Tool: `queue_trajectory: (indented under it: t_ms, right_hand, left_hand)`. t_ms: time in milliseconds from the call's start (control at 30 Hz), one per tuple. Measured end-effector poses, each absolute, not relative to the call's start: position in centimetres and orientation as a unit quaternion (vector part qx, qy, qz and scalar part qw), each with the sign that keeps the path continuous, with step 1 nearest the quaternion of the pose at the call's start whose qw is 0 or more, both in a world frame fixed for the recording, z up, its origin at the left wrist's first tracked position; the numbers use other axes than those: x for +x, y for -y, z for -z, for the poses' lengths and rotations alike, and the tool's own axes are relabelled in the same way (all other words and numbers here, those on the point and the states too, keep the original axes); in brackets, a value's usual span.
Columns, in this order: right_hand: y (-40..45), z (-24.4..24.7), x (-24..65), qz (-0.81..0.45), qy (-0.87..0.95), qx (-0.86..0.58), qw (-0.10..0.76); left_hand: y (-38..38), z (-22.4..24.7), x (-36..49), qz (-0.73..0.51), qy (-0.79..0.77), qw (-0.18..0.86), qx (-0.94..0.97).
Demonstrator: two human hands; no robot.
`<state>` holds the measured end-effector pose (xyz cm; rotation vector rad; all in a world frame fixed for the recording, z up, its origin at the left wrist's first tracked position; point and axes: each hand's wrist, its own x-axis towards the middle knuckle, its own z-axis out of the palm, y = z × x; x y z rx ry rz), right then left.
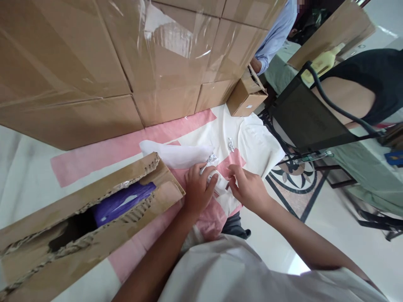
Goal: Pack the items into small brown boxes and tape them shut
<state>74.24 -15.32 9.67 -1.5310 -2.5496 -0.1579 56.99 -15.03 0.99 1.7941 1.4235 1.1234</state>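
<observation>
My left hand (200, 184) rests on the cloth with curled fingers around a white, thin piece (218, 180), whose kind I cannot make out. Crumpled silver foil (213, 158) lies just beyond its fingertips, by the end of a long white sheet (179, 154). My right hand (250, 188) is at the right side of the white piece, thumb and fingers bent together in a pinch. Whatever sits between those fingertips is too small to name. A second twist of silver foil (231, 144) lies farther off on the cloth.
Stacked, taped cardboard boxes (170, 63) stand behind the pink and white cloth (135, 136). At the left, a torn-open carton (166, 184) holds purple packaging (122, 203). A small carton (247, 94) is near a person's sleeve (277, 35). Another person sits on a black chair (310, 111) at right.
</observation>
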Motion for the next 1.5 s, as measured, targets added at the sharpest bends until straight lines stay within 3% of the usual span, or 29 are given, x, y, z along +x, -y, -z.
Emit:
queue_trajectory:
  t_ms: [267,500,767,1067,1200,1367,1500]
  right_hand:
    - [16.3,-7.4,74.6,-0.079,0.754,-0.601,0.253]
    - [15.5,-7.7,75.3,-0.246,0.712,-0.607,0.252]
    - [16.0,-7.6,73.6,-0.079,0.818,-0.55,0.148]
    - [15.6,-7.8,73.6,-0.002,0.854,-0.489,0.178]
    - [15.9,-7.5,73.7,-0.085,0.816,-0.522,0.234]
    - [16.0,-7.6,73.5,-0.326,0.655,-0.581,0.357]
    - [15.8,-7.7,74.0,-0.324,0.644,-0.599,0.348]
  left_hand:
    - [15.0,-0.5,56.9,-0.423,-0.53,0.285,0.678]
    - [15.0,-0.5,57.0,-0.421,-0.534,0.286,0.676]
    - [15.0,-0.8,56.9,-0.429,-0.526,0.287,0.676]
    - [15.0,-1.0,56.9,-0.439,-0.519,0.287,0.675]
    - [15.0,-0.9,56.9,-0.431,-0.527,0.285,0.674]
    - [15.0,-0.7,56.9,-0.418,-0.535,0.287,0.676]
    - [14.9,-0.7,57.0,-0.425,-0.531,0.29,0.674]
